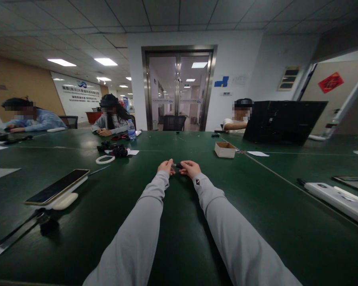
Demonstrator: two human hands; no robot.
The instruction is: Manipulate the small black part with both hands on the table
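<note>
Both my arms in grey sleeves stretch out over the dark green table (173, 222). My left hand (166, 167) and my right hand (189, 168) meet at the middle of the table, fingertips pinching a small dark object (176, 165) held between them. The object is tiny and mostly hidden by my fingers, so its exact kind cannot be told. Both hands rest low on the tabletop.
A phone (57, 186) lies on a white stand at left, with a white ring (105, 159) and black parts (115, 150) beyond. A small cardboard box (224, 149) sits right of my hands. A black laptop (282, 121), a white device (337, 198) and three seated people ring the table.
</note>
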